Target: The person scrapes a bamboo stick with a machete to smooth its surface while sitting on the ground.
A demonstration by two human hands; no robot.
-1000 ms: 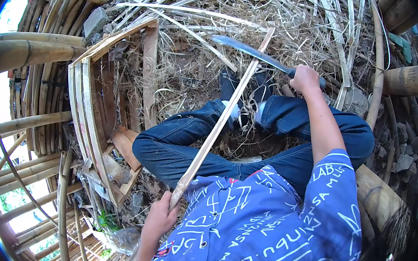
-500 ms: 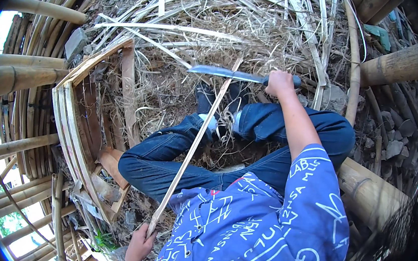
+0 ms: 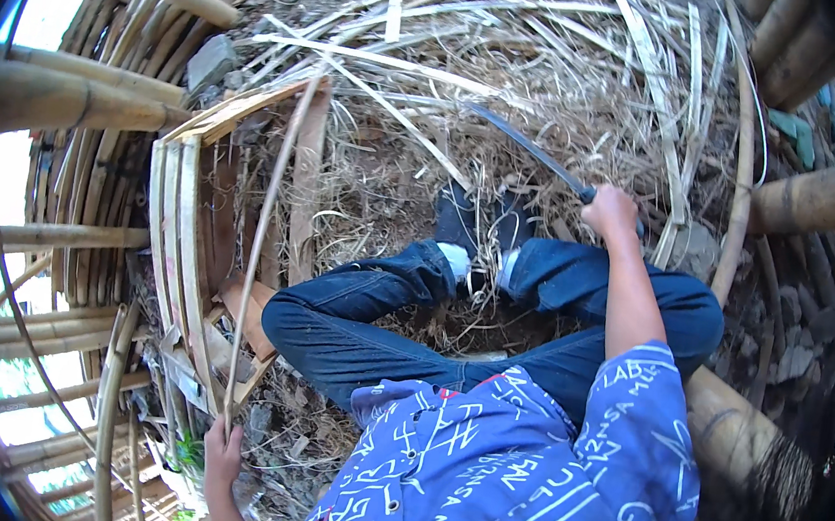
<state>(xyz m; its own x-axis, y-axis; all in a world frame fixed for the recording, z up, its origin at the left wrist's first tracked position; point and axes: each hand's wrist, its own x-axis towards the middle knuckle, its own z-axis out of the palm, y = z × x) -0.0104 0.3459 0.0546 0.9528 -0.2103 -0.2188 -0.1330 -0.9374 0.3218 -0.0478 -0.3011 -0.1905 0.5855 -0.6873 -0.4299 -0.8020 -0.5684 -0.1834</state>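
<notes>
At the lower left my left hand (image 3: 224,451) is closed round the near end of a long thin bamboo strip (image 3: 269,206). The strip runs upward, its far end reaching over the upper corner of a wooden frame. My right hand (image 3: 611,214) grips the dark handle of a long knife (image 3: 534,151), whose blade points up and to the left above my feet. Blade and strip are well apart. My legs (image 3: 371,321) in blue jeans are folded between the two hands.
A bent slatted wooden frame (image 3: 167,226) stands left of my knee. Pale split strips (image 3: 396,62) and curly shavings (image 3: 396,168) litter the ground ahead. Bamboo poles (image 3: 81,98) lie stacked at the left, and a thick bamboo pole (image 3: 816,193) juts in at the right. Stones (image 3: 213,62) lie nearby.
The bamboo strip has swung left, away from the knife, with my left hand moving left too. My right hand has shifted right and lower, and the blade now slants. The view has also shifted.
</notes>
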